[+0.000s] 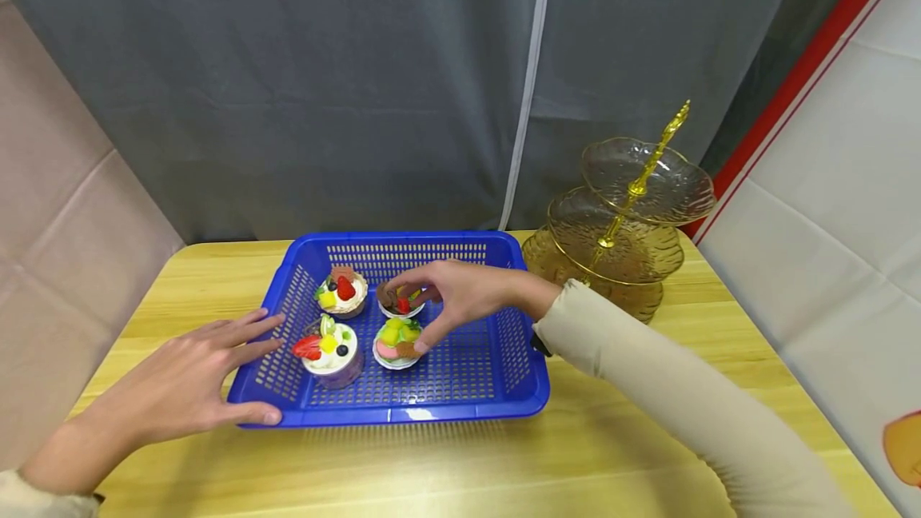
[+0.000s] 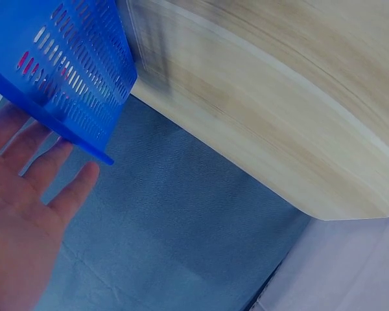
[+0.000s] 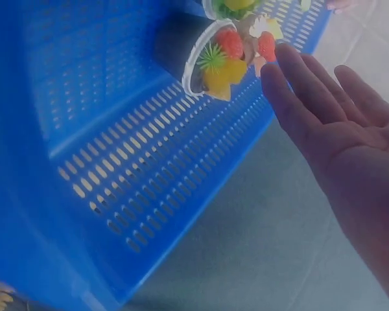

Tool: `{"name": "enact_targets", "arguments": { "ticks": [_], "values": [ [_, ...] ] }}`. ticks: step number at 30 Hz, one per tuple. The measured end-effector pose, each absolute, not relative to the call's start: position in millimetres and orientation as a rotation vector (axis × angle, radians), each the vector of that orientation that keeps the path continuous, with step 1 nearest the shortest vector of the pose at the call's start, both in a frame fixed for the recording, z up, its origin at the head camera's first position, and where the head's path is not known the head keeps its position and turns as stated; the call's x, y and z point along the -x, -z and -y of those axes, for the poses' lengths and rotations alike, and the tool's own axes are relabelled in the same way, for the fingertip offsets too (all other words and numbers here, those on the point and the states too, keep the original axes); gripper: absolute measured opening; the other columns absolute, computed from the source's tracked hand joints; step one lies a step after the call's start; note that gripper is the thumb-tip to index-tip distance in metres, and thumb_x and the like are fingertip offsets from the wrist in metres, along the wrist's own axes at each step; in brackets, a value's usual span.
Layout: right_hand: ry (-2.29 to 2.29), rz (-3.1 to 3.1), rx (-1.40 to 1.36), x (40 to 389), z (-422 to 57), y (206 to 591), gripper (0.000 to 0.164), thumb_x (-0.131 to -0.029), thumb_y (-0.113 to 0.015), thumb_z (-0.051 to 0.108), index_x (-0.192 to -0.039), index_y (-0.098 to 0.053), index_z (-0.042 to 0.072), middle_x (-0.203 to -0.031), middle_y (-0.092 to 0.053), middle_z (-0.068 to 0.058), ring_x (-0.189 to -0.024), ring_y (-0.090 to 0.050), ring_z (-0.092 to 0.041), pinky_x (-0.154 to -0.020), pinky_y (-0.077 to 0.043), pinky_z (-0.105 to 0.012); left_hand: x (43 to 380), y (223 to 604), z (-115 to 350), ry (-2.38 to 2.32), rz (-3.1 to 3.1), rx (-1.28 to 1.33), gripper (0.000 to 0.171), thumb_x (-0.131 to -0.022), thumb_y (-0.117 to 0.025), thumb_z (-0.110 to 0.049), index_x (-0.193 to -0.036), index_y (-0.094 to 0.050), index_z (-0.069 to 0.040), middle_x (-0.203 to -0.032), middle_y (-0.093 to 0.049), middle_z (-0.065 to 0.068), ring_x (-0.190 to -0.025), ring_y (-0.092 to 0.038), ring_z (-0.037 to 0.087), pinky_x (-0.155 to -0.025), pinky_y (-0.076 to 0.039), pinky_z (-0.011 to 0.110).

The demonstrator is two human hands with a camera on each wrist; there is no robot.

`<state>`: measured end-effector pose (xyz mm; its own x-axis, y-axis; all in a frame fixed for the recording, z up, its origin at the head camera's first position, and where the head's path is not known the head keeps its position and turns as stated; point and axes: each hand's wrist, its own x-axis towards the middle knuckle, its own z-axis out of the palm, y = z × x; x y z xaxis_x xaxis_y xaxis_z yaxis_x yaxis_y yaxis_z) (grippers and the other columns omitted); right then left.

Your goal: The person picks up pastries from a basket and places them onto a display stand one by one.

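A blue plastic basket [image 1: 460,414] holds several cupcake-like dessert cups with fruit toppings. My left hand [image 1: 194,370] lies at its left rim, fingers spread over the edge and thumb by the front corner. Inside, my right hand [image 1: 468,290] reaches over the back right cup [image 1: 403,312], which has a chocolate and strawberry top; it is partly hidden by the fingers. The thumb is near the front right cup [image 1: 396,334], with green and yellow pieces. In the right wrist view the fingers extend loosely beside a dark cup [image 3: 175,48]. Two cream-topped cups, back left [image 1: 347,302] and front left [image 1: 338,366], stand beside these.
A three-tier stand [image 1: 619,238] of amber glass plates with a gold post stands right of the basket. Both rest on a wooden table [image 1: 403,470]. Grey curtain [image 1: 324,86] hangs behind, with pale panels at both sides.
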<state>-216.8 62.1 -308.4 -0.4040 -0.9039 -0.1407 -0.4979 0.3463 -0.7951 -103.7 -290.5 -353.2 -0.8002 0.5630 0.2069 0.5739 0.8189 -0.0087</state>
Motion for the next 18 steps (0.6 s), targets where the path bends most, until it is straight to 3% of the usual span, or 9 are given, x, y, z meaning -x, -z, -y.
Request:
{"name": "enact_targets", "arguments": {
  "ticks": [7, 18],
  "values": [
    [0.898, -2.023, 1.193, 216.7, -51.9, 315.0, 0.082, -0.077, -0.086, 0.012, -0.146, -0.044, -0.001, -0.145, -0.052, -0.015, -0.132, -0.051, -0.031, -0.110, -0.040, -0.037, 103.3, 352.9, 291.1, 0.088, 2.811, 0.892, 0.085, -0.069, -0.069, -0.078, -0.121, -0.073, -0.011, -0.143, -0.056, 0.011, -0.124, -0.055, 0.044, -0.085, -0.050, 0.061],
    [0.718, -2.134, 1.187, 214.3, -35.9, 321.3, 0.082, -0.076, -0.088, 0.019, -0.146, -0.047, 0.005, -0.138, -0.057, -0.010, -0.130, -0.053, -0.026, -0.108, -0.040, -0.028, 103.6, 353.4, 291.0, 0.098, 2.806, 0.904, 0.086, -0.068, -0.071, -0.078, -0.122, -0.072, -0.011, -0.143, -0.056, 0.011, -0.125, -0.054, 0.044, -0.085, -0.050, 0.061]
  ]
}}
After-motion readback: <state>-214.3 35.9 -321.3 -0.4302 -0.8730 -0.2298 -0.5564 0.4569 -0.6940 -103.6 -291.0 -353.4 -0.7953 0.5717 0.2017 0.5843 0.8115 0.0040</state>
